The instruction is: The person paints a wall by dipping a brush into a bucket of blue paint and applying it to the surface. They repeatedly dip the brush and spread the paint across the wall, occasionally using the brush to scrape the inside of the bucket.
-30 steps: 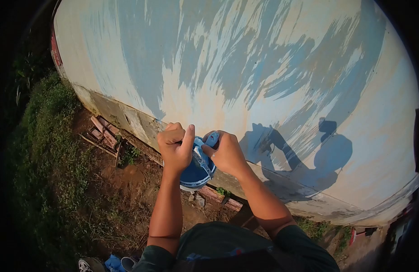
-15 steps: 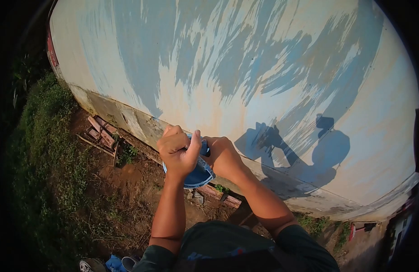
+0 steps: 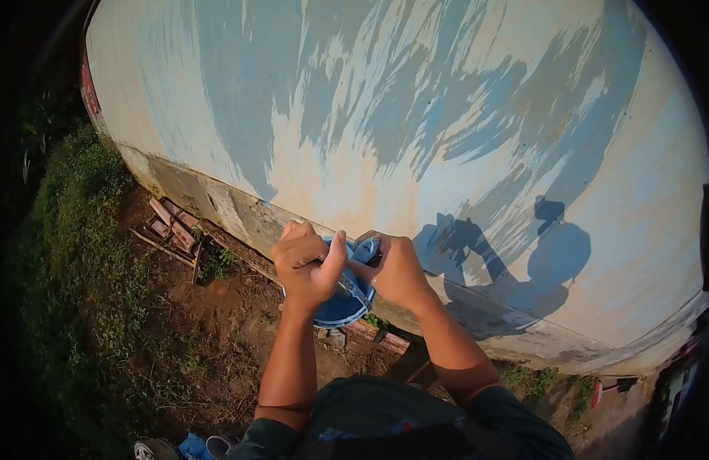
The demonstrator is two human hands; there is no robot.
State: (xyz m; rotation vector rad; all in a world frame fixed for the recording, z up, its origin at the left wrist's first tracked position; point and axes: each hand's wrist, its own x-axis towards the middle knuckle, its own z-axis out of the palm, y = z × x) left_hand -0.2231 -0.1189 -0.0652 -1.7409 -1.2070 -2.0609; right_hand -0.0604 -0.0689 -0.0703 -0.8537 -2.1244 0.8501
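While the left hand [image 3: 305, 267] curls over the round blue paint-streaked bucket [image 3: 344, 309], its grip unclear to me, the right hand [image 3: 398, 270] pinches a blue paint-coated tool [image 3: 366, 250] above the bucket.

The bucket [image 3: 341, 321] looks like plastic, its rim smeared with paint. Beyond it, the wall [image 3: 354, 195] is mostly smooth and matt, streaked with brushed blue paint [image 3: 239, 100]; its base [image 3: 232, 205] is rough and stained. Left of the bucket lie rough wood-like pieces [image 3: 173, 228]; below it, a matt cloth shirt [image 3: 377, 406].

Cream wall [image 3: 354, 188] with blue streaks [image 3: 404, 115], blue-rimmed bucket [image 3: 345, 322]
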